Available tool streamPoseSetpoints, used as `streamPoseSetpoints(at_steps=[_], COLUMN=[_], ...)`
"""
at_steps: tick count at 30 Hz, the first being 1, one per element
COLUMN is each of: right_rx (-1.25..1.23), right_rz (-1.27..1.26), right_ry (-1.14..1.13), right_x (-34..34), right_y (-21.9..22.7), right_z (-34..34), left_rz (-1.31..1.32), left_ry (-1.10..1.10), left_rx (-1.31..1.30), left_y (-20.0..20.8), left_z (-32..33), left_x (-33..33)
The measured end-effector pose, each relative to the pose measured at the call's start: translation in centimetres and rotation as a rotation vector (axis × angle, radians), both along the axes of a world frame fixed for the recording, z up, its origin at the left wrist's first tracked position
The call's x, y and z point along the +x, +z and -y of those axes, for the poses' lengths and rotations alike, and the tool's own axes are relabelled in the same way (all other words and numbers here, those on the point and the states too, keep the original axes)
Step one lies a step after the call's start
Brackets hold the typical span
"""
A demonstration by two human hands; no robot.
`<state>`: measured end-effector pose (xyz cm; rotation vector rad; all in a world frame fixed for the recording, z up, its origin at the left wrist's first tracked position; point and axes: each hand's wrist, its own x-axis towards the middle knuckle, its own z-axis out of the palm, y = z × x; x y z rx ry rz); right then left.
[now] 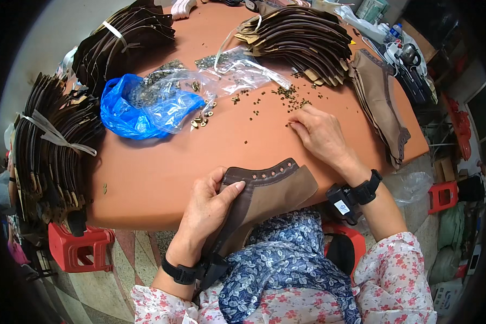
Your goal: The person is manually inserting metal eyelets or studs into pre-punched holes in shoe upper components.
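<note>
My left hand grips a brown leather shoe upper at the table's front edge, the thumb pressed on its dark trim. Along that trim runs a row of holes, through which the orange table shows. My right hand is over the table, thumb and fingertips pinched together beside a scatter of tiny dark metal pieces. Whatever lies in the pinch is too small to make out. Larger brass-coloured fittings lie next to a blue plastic bag and a clear bag of small hardware.
Tied bundles of leather pieces stand along the left, with another bundle at the back. More shoe uppers are stacked at the right edge of the orange table. A red stool stands below at the left.
</note>
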<state>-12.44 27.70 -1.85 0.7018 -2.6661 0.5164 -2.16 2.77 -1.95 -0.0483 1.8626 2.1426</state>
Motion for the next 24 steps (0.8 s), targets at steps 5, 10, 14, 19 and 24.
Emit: streamPoseSetpoints(at_steps=[5, 10, 14, 19, 24], right_rx=[0.02, 0.088, 0.127, 0.12, -0.011], right_rz=[-0.029, -0.101, -0.129, -0.127, -0.052], right_ry=[0.009, -0.014, 0.0, 0.097, 0.084], right_x=[0.1, -0.4, -0.7, -1.0, -0.6], right_y=[-0.1, -0.8, -1.3, -1.2, -1.0], right_z=[0.6, 1.1, 1.0, 0.3, 0.0], left_rz=[-0.004, -0.01, 0.003, -0.004, -0.029], left_ry=[0.011, 0.012, 0.02, 0.021, 0.018], left_rx=[0.001, 0.004, 0.014, 0.018, -0.001], left_y=[-0.1, -0.2, 0.1, 0.0, -0.4], left_z=[0.0, -0.1, -0.2, -0.2, -0.1], left_x=[0.0, 0.0, 0.1, 0.1, 0.1])
